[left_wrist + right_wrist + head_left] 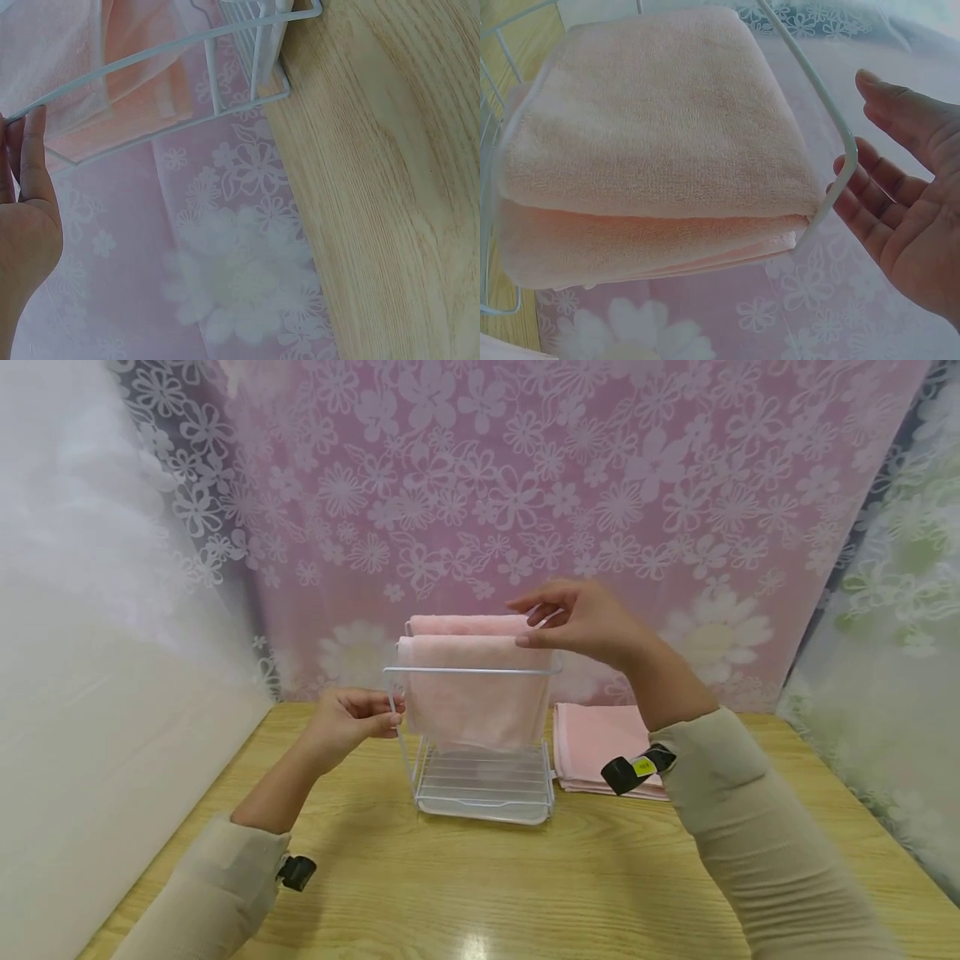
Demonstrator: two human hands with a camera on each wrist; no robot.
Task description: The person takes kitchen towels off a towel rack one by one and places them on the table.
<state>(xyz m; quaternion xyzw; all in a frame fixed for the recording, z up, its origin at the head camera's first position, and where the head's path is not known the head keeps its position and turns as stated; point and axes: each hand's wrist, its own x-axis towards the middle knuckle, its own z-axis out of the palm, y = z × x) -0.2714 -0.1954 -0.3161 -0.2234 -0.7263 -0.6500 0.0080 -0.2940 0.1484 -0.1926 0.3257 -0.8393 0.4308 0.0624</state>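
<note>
A white wire rack (480,672) stands on the table in the head view. A pale pink towel (472,702) hangs over one of its bars, with a second pink towel (465,625) draped just behind. My left hand (345,722) pinches the rack's left side wire; in the left wrist view its fingers (34,157) lie along that wire. At the towels' upper right end is my right hand (588,622), thumb and fingers spread apart. The right wrist view shows the fingertips (847,176) by the rack's bent corner wire, beside the folded towel (660,120), with nothing held.
A stack of folded pink towels (596,739) lies on the wooden table (465,877), just right of the rack. Under the rack's lower grid sits a white tray (480,812). A flowered pink curtain (487,485) hangs behind, with pale sheets at both sides.
</note>
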